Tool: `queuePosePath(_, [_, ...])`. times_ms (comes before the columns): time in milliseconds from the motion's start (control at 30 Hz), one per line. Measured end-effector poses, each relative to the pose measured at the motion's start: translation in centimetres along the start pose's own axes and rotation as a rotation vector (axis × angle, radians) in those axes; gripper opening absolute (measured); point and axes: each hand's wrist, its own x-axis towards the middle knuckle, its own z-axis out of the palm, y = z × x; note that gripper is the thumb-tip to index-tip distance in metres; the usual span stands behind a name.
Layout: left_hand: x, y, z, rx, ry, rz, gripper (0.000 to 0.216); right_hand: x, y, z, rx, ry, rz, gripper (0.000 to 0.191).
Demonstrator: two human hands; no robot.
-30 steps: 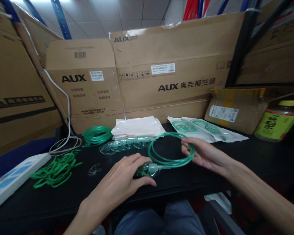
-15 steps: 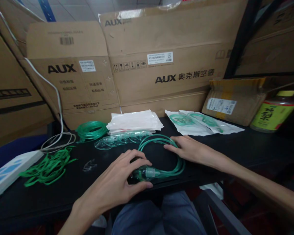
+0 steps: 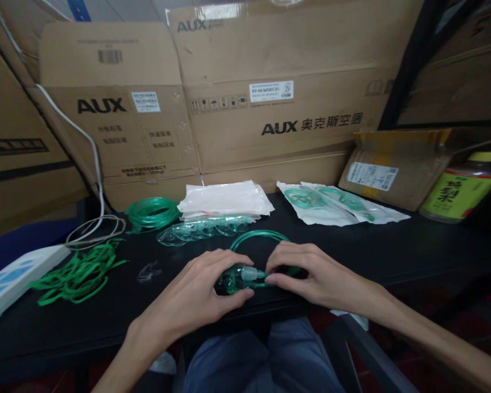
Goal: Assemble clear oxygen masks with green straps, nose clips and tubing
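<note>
A clear green oxygen mask (image 3: 230, 281) with a pale connector (image 3: 249, 273) lies at the table's front edge. Curled around its left side, my left hand (image 3: 200, 281) grips it between thumb and fingers. Thin green tubing (image 3: 258, 234) runs from the connector and loops behind both hands. My right hand (image 3: 313, 273) pinches that tubing just right of the connector, thumb and fingertips together. Part of the coil is hidden behind the right hand. Beyond the hands, a row of nested clear green masks (image 3: 204, 230) lies in front of stacked white pouches (image 3: 225, 200).
Left are a green tubing coil (image 3: 153, 214), green elastic straps (image 3: 79, 273), clear small pieces (image 3: 149, 271) and a white power strip (image 3: 22, 284). Packed mask pouches (image 3: 331, 210), a small carton (image 3: 396, 169) and a yellow-labelled bottle (image 3: 460, 191) stand right. Large cartons (image 3: 286, 65) wall the back.
My right hand has moved left and nearer, from the coil's far right side to the tubing beside the connector. My left hand stays around the mask. The view has shifted slightly.
</note>
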Motion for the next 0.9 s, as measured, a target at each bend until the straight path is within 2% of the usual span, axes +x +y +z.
queuePosePath(300, [0.4,0.6,0.0,-0.001,0.021,0.02,0.022,-0.4,0.4,1.7,-0.063,0.057,-0.002,0.011])
queuePosePath(467, [0.8,0.7,0.0,-0.014,-0.009,0.023,0.018,-0.3,0.0,1.9,-0.111,0.021,-0.027,0.012])
queuePosePath(633, [0.9,0.7,-0.2,-0.019,-0.043,0.08,0.019,-0.3,0.0,1.9,-0.13,-0.018,-0.034,0.02])
queuePosePath(900, [0.3,0.1,0.5,0.133,0.057,0.209,0.016,0.0,0.2,2.3,-0.213,0.011,-0.133,0.024])
